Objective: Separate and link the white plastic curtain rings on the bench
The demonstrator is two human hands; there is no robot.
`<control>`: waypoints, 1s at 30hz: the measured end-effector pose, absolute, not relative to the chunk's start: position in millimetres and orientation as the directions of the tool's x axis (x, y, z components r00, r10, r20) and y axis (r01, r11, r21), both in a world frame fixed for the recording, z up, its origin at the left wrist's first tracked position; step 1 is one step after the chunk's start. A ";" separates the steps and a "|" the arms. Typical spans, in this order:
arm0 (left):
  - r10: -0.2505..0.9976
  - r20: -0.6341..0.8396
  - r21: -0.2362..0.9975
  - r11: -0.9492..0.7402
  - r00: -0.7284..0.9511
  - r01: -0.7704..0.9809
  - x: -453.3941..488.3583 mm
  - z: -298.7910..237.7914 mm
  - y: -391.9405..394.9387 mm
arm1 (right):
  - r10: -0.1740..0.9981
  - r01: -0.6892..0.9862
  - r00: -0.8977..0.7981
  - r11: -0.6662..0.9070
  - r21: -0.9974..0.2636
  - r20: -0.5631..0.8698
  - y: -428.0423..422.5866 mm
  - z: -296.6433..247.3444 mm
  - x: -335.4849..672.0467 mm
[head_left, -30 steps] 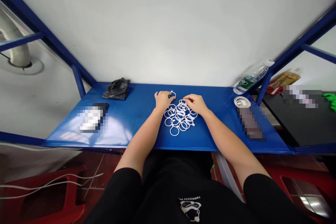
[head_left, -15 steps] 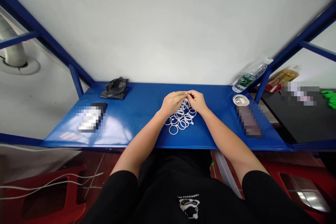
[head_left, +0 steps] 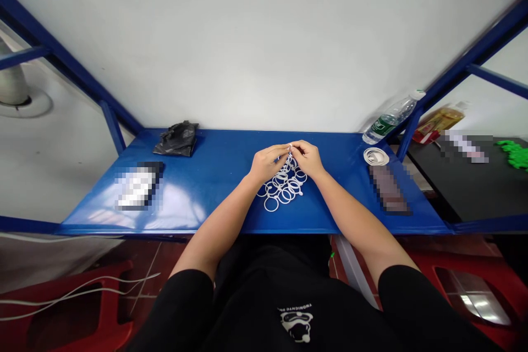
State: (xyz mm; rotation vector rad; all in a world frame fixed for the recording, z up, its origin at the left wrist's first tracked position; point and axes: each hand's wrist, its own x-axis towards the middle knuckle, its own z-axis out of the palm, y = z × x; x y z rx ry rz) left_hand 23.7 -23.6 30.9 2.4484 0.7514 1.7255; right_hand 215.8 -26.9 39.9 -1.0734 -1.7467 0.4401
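Several thin white rings (head_left: 284,184) with small tabs lie in an overlapping heap on the blue table (head_left: 223,176). Over the far end of the heap, my left hand (head_left: 267,160) and my right hand (head_left: 308,157) meet at the fingertips. Both are closed in a pinch on a small white piece (head_left: 290,146), which looks like part of one of the rings. The fingers cover most of it. Just below the fingertips, more rings show between the two hands.
A crumpled black plastic bag (head_left: 177,138) and a blurred-out flat object (head_left: 140,186) lie on the left. To the right are a water bottle (head_left: 391,118), a white coil (head_left: 376,157) and another blurred-out object (head_left: 388,190). Blue frame bars (head_left: 437,82) flank the table.
My fingertips have shifted slightly and the white piece between them has turned a little. The ring heap stays as it was; the whole view has moved slightly.
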 end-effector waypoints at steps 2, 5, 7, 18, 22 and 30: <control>0.446 0.860 0.346 -0.867 0.248 0.359 23.0 33.9 -25.8 | 0.815 0.459 -0.103 0.548 -0.700 0.570 -27.4 40.9 215.1; 0.512 0.827 0.397 -0.823 0.230 0.405 20.7 37.4 -26.4 | 0.803 0.449 -0.121 0.569 -0.689 0.583 -29.2 43.6 213.6; 0.547 0.808 0.419 -0.796 0.220 0.437 18.8 38.1 -25.1 | 0.794 0.442 -0.141 0.585 -0.680 0.591 -30.2 44.8 212.6; 0.654 0.723 0.544 -0.738 0.224 0.398 16.3 28.9 -17.9 | 0.820 0.433 -0.096 0.545 -0.718 0.564 -29.2 44.3 212.1; 0.694 0.687 0.585 -0.704 0.216 0.401 16.4 25.4 -15.9 | 0.835 0.433 -0.119 0.531 -0.728 0.538 -29.9 45.7 212.0; 0.706 0.657 0.592 -0.700 0.264 0.399 17.2 24.4 -17.1 | 0.846 0.416 -0.127 0.519 -0.747 0.517 -27.1 42.8 215.8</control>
